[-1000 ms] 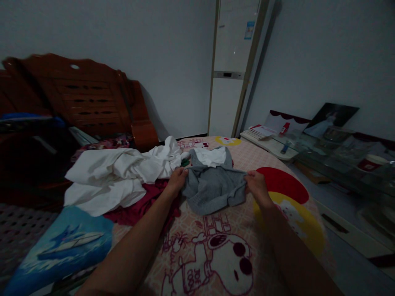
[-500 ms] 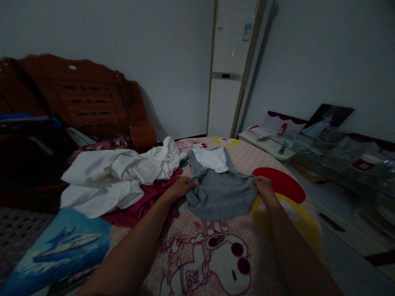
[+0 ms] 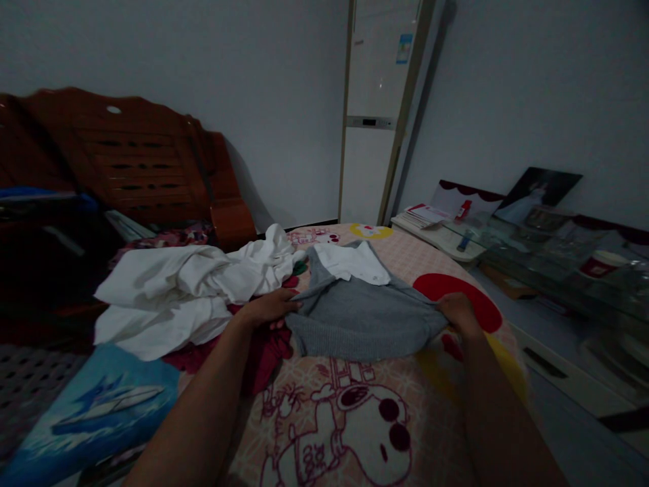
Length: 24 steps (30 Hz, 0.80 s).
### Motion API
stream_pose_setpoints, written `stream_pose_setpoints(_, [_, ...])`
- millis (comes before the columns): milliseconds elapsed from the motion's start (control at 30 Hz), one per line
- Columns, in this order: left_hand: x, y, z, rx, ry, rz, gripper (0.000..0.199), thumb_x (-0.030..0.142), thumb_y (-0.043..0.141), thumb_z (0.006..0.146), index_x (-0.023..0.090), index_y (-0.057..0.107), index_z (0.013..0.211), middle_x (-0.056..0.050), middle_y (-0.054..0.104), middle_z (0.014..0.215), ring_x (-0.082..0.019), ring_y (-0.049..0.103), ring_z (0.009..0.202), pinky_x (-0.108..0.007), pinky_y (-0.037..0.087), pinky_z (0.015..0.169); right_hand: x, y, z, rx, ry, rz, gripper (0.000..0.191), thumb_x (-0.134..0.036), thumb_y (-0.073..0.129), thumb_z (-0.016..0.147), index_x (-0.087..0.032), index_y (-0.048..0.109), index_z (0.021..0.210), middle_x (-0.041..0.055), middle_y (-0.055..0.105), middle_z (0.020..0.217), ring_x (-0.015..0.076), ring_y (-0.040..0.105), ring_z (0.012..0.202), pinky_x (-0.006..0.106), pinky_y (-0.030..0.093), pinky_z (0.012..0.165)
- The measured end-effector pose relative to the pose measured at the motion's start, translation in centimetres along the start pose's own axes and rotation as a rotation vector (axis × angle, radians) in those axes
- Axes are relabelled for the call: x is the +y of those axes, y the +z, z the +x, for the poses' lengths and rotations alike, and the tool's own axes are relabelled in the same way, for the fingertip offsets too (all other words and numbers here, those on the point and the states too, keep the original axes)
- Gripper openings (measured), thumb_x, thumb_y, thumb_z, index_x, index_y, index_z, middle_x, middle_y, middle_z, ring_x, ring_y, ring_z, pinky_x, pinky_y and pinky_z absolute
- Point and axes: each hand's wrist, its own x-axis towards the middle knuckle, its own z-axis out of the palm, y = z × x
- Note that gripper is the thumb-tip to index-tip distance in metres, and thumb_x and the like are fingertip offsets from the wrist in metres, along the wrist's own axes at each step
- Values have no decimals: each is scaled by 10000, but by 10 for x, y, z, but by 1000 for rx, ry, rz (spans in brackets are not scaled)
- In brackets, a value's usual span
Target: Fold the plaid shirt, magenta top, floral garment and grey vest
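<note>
A grey knitted garment [image 3: 370, 321] with a white collar-like piece [image 3: 349, 260] lies stretched sideways over the patterned tablecloth [image 3: 304, 419]. My left hand [image 3: 274, 308] pinches its left edge, and my right hand [image 3: 459, 312] grips its right edge. The ribbed hem runs along the near side, between my hands. Just left of it a crumpled white cloth [image 3: 197, 270] rests on a dark red cloth [image 3: 263, 355], close to my left wrist.
A blue printed cloth [image 3: 106, 399] hangs at the table's left. Behind stands a carved wooden bench [image 3: 136, 162]. To the right, a glass shelf unit [image 3: 537, 250] holds a paper cup [image 3: 603, 264] and a framed picture [image 3: 537, 193]. A tall air conditioner [image 3: 370, 135] fills the corner.
My hands have moved apart, the left leftward and the right rightward. Between them the grey garment is pulled wider and its wrinkles are flatter.
</note>
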Motion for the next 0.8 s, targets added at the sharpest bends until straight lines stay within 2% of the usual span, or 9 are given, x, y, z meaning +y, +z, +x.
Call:
stream_pose_setpoints(67, [-5, -5, 4, 12, 39, 74, 311, 483, 660, 701, 176, 615, 729, 27, 557, 500, -132, 488, 412, -239, 373, 420, -7, 3, -1, 58, 69, -99, 151, -111, 558, 696, -152, 635, 573, 153, 652, 636, 305, 680, 749, 383, 496, 676])
stream_pose_setpoints(133, [-8, -4, 12, 131, 154, 108, 296, 440, 702, 648, 170, 621, 737, -8, 645, 650, -168, 601, 574, -256, 461, 537, -21, 6, -3, 157, 87, -200, 161, -125, 557, 734, -136, 714, 764, 189, 703, 840, 334, 676, 900, 421, 498, 770])
stream_pose_setpoints(233, [-5, 8, 29, 391, 351, 126, 326, 367, 710, 650, 167, 627, 894, -55, 694, 905, -204, 659, 811, -316, 529, 731, -50, 16, -9, 242, -149, -267, 300, -189, 553, 819, -157, 712, 1072, 169, 690, 1110, 313, 625, 1077, 426, 477, 923])
stream_pose_setpoints(300, [1, 21, 41, 472, 461, 199, 286, 320, 672, 714, 171, 630, 955, -92, 681, 1068, -220, 656, 928, -370, 534, 829, -70, 29, -11, 198, -366, -245, 298, -176, 530, 844, -176, 721, 1073, 140, 632, 1276, 292, 573, 1175, 414, 438, 1013])
stream_pose_setpoints(367, [8, 33, 51, 459, 584, 361, 165, 274, 624, 781, 177, 665, 909, -118, 628, 1249, -252, 610, 1110, -427, 487, 967, -89, 45, -11, 102, -531, -242, 293, -123, 520, 828, -185, 746, 1002, 109, 542, 1414, 288, 534, 1227, 415, 408, 1059])
stream_pose_setpoints(500, [10, 46, 65, 394, 654, 651, 247, 191, 559, 838, 192, 736, 1010, -138, 532, 1407, -305, 490, 1301, -484, 386, 1095, -115, 74, 2, -39, -604, -213, 302, -97, 525, 811, -154, 748, 1005, 128, 532, 1430, 303, 489, 1287, 453, 345, 1118])
stream_pose_setpoints(633, [-2, 48, 75, 442, 579, 727, 407, 143, 553, 832, 165, 672, 1220, -169, 548, 1385, -305, 520, 1271, -472, 401, 1089, -119, 77, 39, -64, -492, 115, 350, -143, 536, 794, -166, 726, 1088, 107, 683, 1232, 247, 582, 1200, 411, 388, 1094])
stream_pose_setpoints(733, [-9, 44, 78, 577, 486, 650, 433, 157, 552, 841, 117, 631, 1265, -183, 593, 1323, -279, 556, 1231, -420, 433, 1064, -92, 59, 68, 230, -135, 520, 428, -230, 501, 805, -155, 680, 1186, 81, 731, 1093, 235, 645, 1100, 409, 482, 993])
stream_pose_setpoints(800, [-12, 39, 76, 708, 407, 554, 426, 179, 552, 846, 122, 632, 1261, -165, 632, 1269, -266, 583, 1195, -401, 447, 1046, -61, 44, 78, 456, 104, 646, 519, -280, 517, 786, -153, 615, 1280, 74, 728, 1070, 244, 653, 1081, 412, 516, 939])
